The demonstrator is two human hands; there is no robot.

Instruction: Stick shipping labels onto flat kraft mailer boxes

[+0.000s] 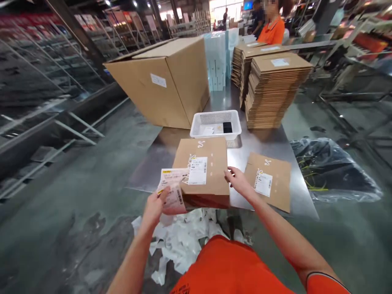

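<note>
Left hand [156, 205]: forearm angled up from the lower edge, hand at the package's left front corner. Thumb laid on top, fingers closed; grip holds thin white printed label sheets [175, 197], which overlap the package's left side.

Right hand [238, 180]: forearm slanting in from lower right, orange sleeve [326, 282] near the elbow. Fingers bent, gap to thumb narrow, tips at the package's right edge. Whether they press on it, cannot tell.

The package itself, a brown rectangular cardboard package [217, 173], lies near the front edge of a grey metal tabletop [251, 143], between the two hands.

Markings: held sheets carry a yellow strip at the top and a black barcode at one side; lines of print too small to read. White rectangular label [197, 171] on the package top, with barcode at its right; text illegible. White curly marks on the cardboard, not readable either. Flat brown carton [281, 179] to the right bears similar marks and a white barcoded label [263, 184].

Beyond the package: white perforated plastic basket [216, 117]. Behind left, large brown carton [181, 89] with a small white label [158, 80], writing blurred.
</note>
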